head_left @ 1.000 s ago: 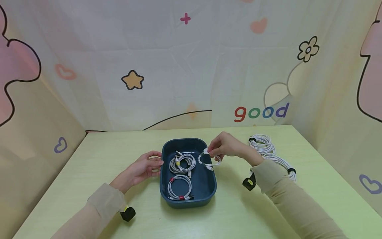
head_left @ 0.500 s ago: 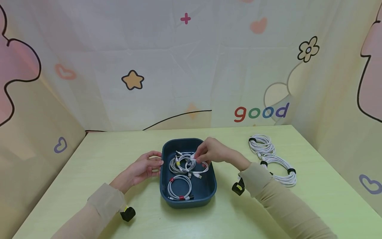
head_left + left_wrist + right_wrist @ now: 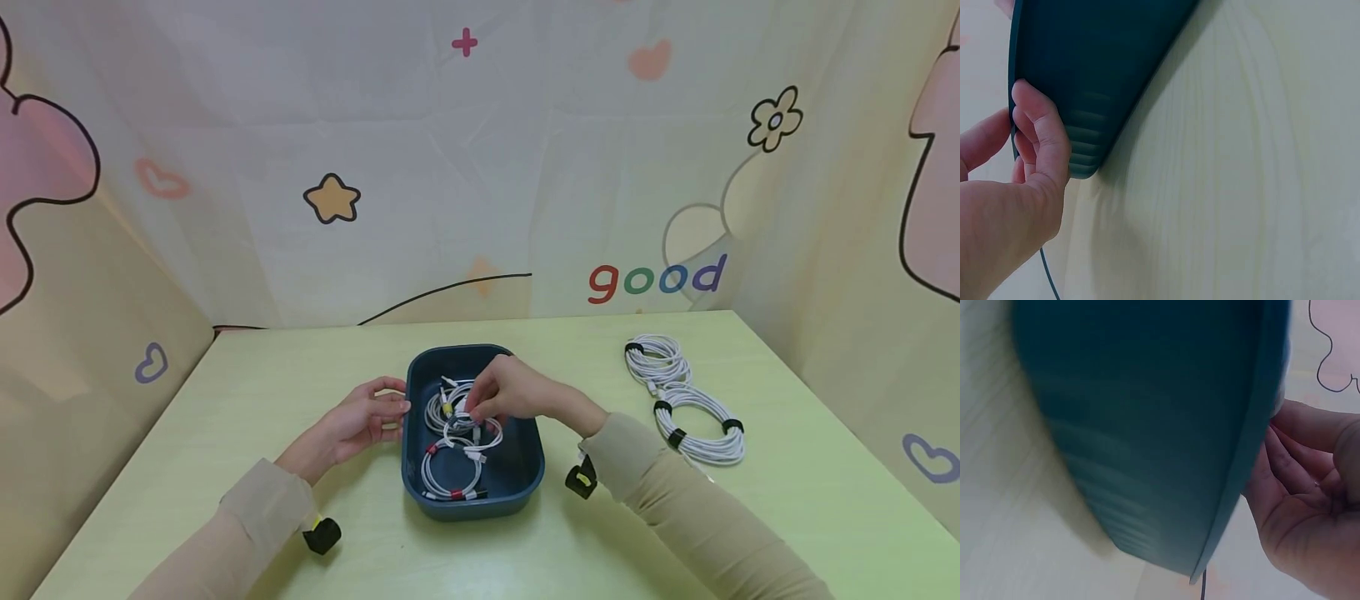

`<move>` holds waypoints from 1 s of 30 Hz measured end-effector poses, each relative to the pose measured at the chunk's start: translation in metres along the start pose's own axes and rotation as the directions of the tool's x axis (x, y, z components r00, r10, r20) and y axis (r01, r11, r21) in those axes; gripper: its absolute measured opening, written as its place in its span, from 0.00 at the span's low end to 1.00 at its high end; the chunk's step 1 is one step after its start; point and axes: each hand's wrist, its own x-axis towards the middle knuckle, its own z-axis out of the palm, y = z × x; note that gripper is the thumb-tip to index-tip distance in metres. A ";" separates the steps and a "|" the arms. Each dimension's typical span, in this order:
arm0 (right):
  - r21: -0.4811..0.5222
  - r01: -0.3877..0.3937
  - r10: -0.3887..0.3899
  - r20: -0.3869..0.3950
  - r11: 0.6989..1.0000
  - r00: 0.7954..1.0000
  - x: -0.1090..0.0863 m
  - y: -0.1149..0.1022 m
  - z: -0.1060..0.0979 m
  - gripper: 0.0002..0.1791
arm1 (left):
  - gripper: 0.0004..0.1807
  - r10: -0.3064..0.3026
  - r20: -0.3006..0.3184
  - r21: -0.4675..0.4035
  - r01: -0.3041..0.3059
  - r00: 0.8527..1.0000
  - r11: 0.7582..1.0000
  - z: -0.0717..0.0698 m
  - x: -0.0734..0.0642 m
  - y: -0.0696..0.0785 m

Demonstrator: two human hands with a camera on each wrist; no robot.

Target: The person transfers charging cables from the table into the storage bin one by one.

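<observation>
A dark blue bin (image 3: 525, 467) stands on the table, its long sides running front to back. My left hand (image 3: 367, 421) touches the outside of its left wall near the rim, fingers loosely bent. Over the bin, my right hand (image 3: 510, 390) pinches a small coiled white USB cable (image 3: 476, 455) between thumb and fingertips. In the bin lie a grey-white cable coil with a yellow tie (image 3: 433, 414), partly covered by the held one, and a coil with red ties (image 3: 424, 475). The right wrist view shows my right fingers (image 3: 1272, 469) behind the bin's wall, the cable mostly hidden.
Two larger white cable coils lie on the table to the right: a rear coil (image 3: 654, 367) and a front coil (image 3: 712, 457) with black straps. A printed curtain (image 3: 420, 167) hangs behind the table (image 3: 285, 375).
My right hand has carried the white USB cable leftward from the bin's right rim to above the other coils, then slightly toward the front. The left hand has stayed at the bin.
</observation>
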 end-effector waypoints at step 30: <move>-0.344 -0.328 0.077 -0.578 0.880 0.812 -0.068 0.070 -0.096 0.13 | 0.20 -0.006 -0.019 0.013 0.007 1.000 1.000 -0.001 0.002 -0.001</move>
